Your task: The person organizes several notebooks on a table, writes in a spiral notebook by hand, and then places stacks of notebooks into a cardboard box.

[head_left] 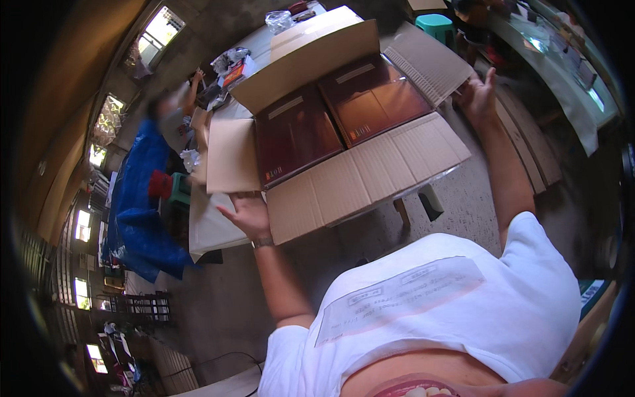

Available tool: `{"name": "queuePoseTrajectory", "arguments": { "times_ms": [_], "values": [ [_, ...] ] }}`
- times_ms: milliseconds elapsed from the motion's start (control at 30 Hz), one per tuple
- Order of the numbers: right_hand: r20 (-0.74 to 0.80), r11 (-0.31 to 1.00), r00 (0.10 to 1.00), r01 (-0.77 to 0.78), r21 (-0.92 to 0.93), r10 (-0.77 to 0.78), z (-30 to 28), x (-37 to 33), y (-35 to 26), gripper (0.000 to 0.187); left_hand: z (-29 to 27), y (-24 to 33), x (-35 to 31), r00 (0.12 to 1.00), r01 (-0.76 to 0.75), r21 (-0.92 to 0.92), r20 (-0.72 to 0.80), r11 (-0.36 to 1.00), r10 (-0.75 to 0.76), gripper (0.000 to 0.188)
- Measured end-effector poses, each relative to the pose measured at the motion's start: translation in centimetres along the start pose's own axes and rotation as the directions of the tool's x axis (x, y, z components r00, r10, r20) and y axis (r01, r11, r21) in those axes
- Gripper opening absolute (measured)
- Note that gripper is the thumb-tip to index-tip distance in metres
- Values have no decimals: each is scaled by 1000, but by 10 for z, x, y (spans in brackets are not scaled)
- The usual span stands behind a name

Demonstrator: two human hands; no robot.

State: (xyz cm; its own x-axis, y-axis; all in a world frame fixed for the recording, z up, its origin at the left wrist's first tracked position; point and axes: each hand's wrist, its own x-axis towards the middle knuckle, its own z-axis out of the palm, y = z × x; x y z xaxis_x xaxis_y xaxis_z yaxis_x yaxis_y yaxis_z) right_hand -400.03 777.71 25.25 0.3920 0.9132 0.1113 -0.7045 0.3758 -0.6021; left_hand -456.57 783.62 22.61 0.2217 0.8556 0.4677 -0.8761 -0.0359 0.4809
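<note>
An open cardboard box [370, 175] stands tilted in view before me, its flaps spread outward. Inside, two stacks lie side by side, each topped by a glossy dark red-brown cover; the left cover [291, 135] is darker, the right cover [377, 102] more orange. My left hand [248, 215] is at the box's near left corner, just below the left flap [231, 155], thumb stretched out and fingers partly hidden. At the right flap [430, 63], my right hand [477, 98] has its thumb raised and fingers spread, some fingertips by the flap's edge.
Behind the box, a table [261, 49] carries another cardboard piece and clear plastic wrap [279, 22]. A person [175, 119] is at the left beside a blue tarp [135, 198]. Green stools [435, 28] and a long white-covered table [555, 73] are at the right.
</note>
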Motion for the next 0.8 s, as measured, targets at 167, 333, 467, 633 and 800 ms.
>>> {"name": "queuePoseTrajectory", "arguments": {
  "times_ms": [167,333,467,633,800],
  "values": [
    [326,452,946,289,-844,4,39,61,9,73,17,-20,58,985,174,771,-140,613,-103,92],
    [499,584,851,325,-744,162,114,108,-37,49,57,-14,107,966,255,798,-235,546,-108,86],
    [265,-368,691,623,-691,672,164,166,-15,45,52,-48,146,959,11,988,-54,-153,-279,70],
    [258,-683,738,674,-281,623,171,238,53,46,115,-106,142,694,-488,612,-159,-622,-702,90],
    [251,487,964,177,-855,91,162,246,157,63,105,-148,131,749,-440,641,-125,-629,-650,88]
  ]
}}
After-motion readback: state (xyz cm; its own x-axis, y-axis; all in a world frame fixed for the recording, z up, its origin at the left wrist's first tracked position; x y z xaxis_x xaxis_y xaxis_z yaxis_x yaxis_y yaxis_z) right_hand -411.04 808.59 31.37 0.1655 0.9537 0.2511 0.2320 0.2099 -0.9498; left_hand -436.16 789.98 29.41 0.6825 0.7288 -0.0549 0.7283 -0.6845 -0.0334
